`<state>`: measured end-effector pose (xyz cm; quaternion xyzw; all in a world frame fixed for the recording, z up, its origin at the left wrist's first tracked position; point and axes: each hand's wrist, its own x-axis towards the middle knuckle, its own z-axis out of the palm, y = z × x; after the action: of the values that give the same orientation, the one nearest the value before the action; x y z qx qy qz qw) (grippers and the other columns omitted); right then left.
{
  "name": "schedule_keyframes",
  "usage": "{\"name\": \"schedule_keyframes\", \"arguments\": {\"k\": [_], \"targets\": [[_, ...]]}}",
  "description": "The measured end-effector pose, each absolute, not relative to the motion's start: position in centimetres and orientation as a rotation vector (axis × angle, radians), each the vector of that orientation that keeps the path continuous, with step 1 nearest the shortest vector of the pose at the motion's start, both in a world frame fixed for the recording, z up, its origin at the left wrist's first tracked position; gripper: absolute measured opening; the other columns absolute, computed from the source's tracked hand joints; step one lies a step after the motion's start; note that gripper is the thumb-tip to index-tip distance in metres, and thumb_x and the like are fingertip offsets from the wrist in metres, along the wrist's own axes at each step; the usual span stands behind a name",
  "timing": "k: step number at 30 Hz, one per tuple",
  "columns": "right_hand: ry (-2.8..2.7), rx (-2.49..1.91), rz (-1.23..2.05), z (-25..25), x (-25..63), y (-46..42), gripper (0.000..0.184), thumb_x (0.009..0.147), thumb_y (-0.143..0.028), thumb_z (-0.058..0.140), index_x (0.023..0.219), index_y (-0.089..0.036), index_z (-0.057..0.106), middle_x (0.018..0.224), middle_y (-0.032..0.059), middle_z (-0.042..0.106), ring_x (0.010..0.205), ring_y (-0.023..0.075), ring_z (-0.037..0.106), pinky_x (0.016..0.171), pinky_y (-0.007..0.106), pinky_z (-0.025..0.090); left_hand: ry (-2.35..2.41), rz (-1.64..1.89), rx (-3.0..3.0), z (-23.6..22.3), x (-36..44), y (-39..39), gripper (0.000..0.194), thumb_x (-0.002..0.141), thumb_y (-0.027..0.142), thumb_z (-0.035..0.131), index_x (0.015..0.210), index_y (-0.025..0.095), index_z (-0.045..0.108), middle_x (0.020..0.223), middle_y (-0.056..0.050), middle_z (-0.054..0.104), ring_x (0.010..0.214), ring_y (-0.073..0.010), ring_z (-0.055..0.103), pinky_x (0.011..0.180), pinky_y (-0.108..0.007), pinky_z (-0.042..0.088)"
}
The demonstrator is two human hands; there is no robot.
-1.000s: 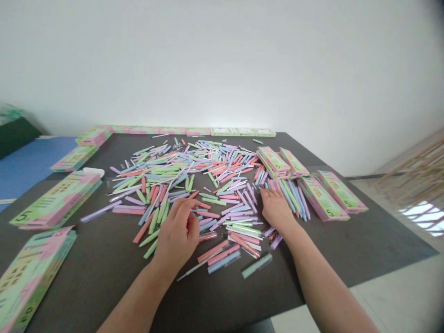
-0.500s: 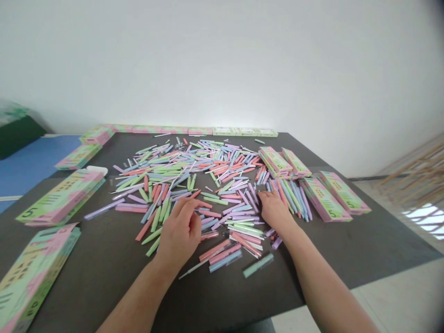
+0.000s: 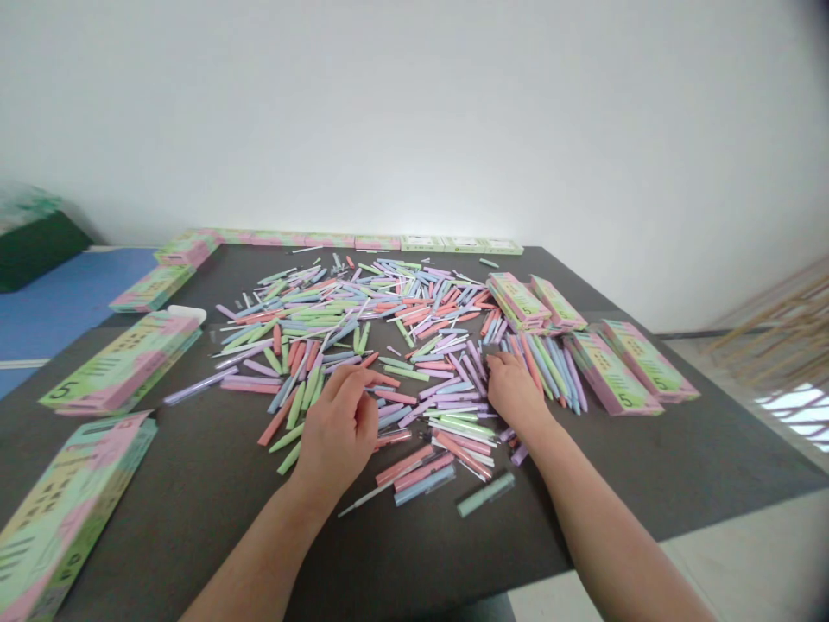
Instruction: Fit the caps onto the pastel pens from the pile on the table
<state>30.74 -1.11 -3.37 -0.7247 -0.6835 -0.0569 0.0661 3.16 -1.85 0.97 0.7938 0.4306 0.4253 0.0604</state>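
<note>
Pastel pens [image 3: 363,337] everywhere, pink, green, blue and lilac, lying loose and crisscrossed in one big pile on a dark table [image 3: 161,510]; both hands are right in it; the left hand [image 3: 333,432] sits at the near edge of the pile, fingers loosely curled and a bit spread, tips lying over a few pink pens [image 3: 389,397]; can't tell if it's pinching anything, looks more like resting; the right hand [image 3: 515,393] is on the pile's right side, fingers pressed together and pushed against a bunch of blue and green pens [image 3: 544,367], no clear pinch there either; right of the pile are pink-and-green boxes [image 3: 612,373], with more boxes [image 3: 123,363] left of it and a neat row of boxes [image 3: 363,243] beyond it; a mint pen in a clear sleeve [image 3: 485,494] lies just off the pile's near edge; as far as I can see, this is the hands-in-the-pile stage, with nothing clearly lifted out; since the pens overlap so much, the next move calls for working a fingertip under one pen and pinching it free of its neighbours.
</note>
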Motion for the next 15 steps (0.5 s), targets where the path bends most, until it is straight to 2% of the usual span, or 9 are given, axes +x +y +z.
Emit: {"name": "schedule_keyframes", "arguments": {"k": [6,9,12,15], "targets": [[-1.917,-2.152,-0.116,-3.3,30.9,-0.9,0.039,0.079,0.001,0.041,0.107,-0.007,0.066,0.11,0.0157,0.067,0.107,0.0234,0.059,0.095,0.03,0.041,1.278,1.286,2.41,1.0,3.1,-1.9,0.029,0.082,0.0,0.042,0.093,0.02,0.059,0.094,-0.005,0.062,0.093,-0.0178,0.062,0.081,-0.028,0.048],[-1.764,-2.183,-0.132,-2.6,31.9,-1.1,0.043,0.081,0.0,0.037,0.115,-0.007,0.063,0.113,0.0152,0.067,0.107,0.0221,0.06,0.094,0.03,0.043,1.276,1.289,2.406,1.0,3.1,-2.0,0.03,0.082,-0.001,0.042,0.093,0.02,0.059,0.094,-0.005,0.062,0.094,-0.018,0.061,0.081,-0.028,0.048],[-1.631,-2.238,-0.139,-2.0,33.0,-1.4,0.041,0.084,-0.005,0.036,0.116,-0.007,0.062,0.111,0.0149,0.069,0.1,0.0228,0.064,0.089,0.032,0.046,1.265,1.287,2.407,0.9,3.1,-2.0,0.03,0.082,-0.001,0.041,0.093,0.02,0.06,0.095,-0.005,0.062,0.096,-0.0184,0.061,0.081,-0.028,0.048],[-1.632,-2.265,-0.107,-2.1,33.5,-1.5,0.035,0.083,-0.009,0.042,0.11,-0.011,0.066,0.103,0.0106,0.072,0.093,0.0217,0.066,0.085,0.03,0.048,1.253,1.291,2.411,0.9,3.1,-2.0,0.031,0.081,-0.002,0.042,0.093,0.02,0.06,0.093,-0.004,0.062,0.092,-0.0177,0.061,0.079,-0.027,0.048]]}}
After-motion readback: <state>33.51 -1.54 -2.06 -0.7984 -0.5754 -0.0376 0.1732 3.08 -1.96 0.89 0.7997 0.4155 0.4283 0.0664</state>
